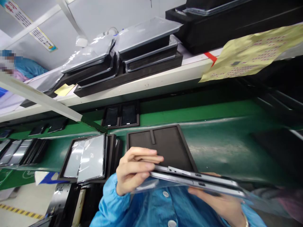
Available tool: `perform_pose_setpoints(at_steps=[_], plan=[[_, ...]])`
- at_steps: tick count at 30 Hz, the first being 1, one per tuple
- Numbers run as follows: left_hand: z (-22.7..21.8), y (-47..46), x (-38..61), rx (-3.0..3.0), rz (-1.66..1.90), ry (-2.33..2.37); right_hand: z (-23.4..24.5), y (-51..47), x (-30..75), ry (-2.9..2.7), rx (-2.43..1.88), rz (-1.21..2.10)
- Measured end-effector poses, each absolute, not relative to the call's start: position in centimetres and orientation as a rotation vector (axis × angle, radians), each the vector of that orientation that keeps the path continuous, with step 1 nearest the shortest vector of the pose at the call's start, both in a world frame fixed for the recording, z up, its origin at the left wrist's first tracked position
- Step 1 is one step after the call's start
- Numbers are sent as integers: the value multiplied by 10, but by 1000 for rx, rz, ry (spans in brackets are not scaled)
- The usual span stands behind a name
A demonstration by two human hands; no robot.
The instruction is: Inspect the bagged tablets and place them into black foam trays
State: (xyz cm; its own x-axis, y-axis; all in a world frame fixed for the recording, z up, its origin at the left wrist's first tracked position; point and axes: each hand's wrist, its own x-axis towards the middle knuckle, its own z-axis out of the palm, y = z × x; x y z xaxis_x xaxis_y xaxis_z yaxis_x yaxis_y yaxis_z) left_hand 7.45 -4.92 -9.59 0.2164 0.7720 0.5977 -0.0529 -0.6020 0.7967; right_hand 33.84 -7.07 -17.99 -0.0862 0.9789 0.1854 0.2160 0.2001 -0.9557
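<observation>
I hold a thin silver laptop edge-on, close to my chest, over the near edge of a green conveyor belt. My left hand grips its left end, fingers curled over the top. Under the laptop's right end, my right hand supports it from below with fingers wrapped round it. Clear plastic film hangs beneath the laptop near my left hand. Just beyond my hands an empty dark foam tray lies on the belt. My blue sleeves and buttoned coat fill the bottom of the view.
Left of the empty tray, a tray with film-wrapped laptops stands on the belt. Smaller black trays lie farther back. A white shelf above carries stacked trays with wrapped laptops. A yellow sheet hangs at right. A person in blue is far left.
</observation>
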Motion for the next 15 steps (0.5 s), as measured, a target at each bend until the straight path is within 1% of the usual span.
perform_pose_setpoints(at_steps=[3, 5, 12, 15], plan=[[-68, -38, 67, 2041, 1162, 604, -188, -73, 345, -1494, -1080, 1193], [-59, -34, 66, 2147, 1073, 531, -191, -75, 349, -1522, -1060, 1260], [-32, -22, 74, 2242, 903, 411, -183, -65, 353, -1613, -723, 1126], [-23, -18, 78, 2318, 863, 388, -181, -61, 351, -1654, -672, 1121]])
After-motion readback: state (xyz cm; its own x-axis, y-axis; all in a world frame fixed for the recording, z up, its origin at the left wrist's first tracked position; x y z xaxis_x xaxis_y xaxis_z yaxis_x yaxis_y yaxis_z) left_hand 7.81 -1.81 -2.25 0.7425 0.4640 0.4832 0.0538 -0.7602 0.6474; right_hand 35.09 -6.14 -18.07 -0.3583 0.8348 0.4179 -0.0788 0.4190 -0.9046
